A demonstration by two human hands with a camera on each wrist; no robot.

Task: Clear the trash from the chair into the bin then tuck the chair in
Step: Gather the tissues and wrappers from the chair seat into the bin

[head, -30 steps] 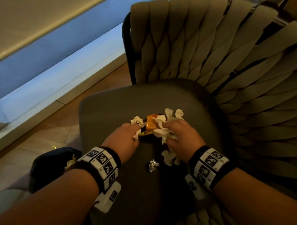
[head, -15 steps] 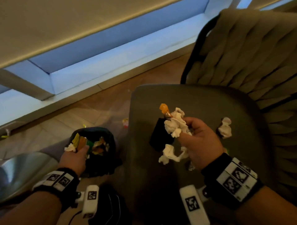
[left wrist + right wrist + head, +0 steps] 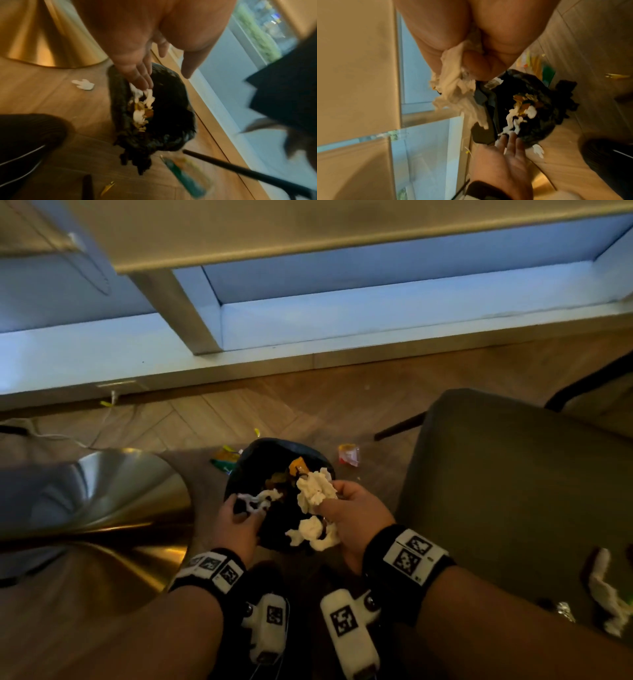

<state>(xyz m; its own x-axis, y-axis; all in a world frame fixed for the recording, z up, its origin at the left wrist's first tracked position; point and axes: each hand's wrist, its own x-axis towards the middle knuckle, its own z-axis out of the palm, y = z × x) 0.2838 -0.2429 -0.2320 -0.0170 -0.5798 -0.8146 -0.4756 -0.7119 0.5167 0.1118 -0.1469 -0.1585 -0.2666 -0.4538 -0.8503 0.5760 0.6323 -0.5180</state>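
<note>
A small bin [image 3: 310,458] lined with a black bag stands on the floor left of the grey chair seat [image 3: 513,491], holding wrappers and tissues. My right hand [image 3: 334,503] hangs over the bin and grips a wad of white tissues [image 3: 315,491] with an orange wrapper [image 3: 297,466] sticking out. In the right wrist view its fingers curl round the tissues [image 3: 453,88]. My left hand [image 3: 145,81] is over the bin's near rim with straight fingers, and white tissue scraps [image 3: 149,100] drop just below its fingertips. A tissue [image 3: 606,587] and a foil ball [image 3: 565,611] lie on the seat.
A gold table base [image 3: 102,491] stands close on the left of the bin. Loose wrappers [image 3: 349,455] [image 3: 224,458] and a white tissue [image 3: 83,84] lie on the wooden floor around it. A black chair leg [image 3: 240,171] angles past the bin. A window ledge [image 3: 308,337] runs behind.
Both hands left the chair seat and moved left over the bin. The left hand opened and let its scraps fall; the right still holds its wad. My view swung left.
</note>
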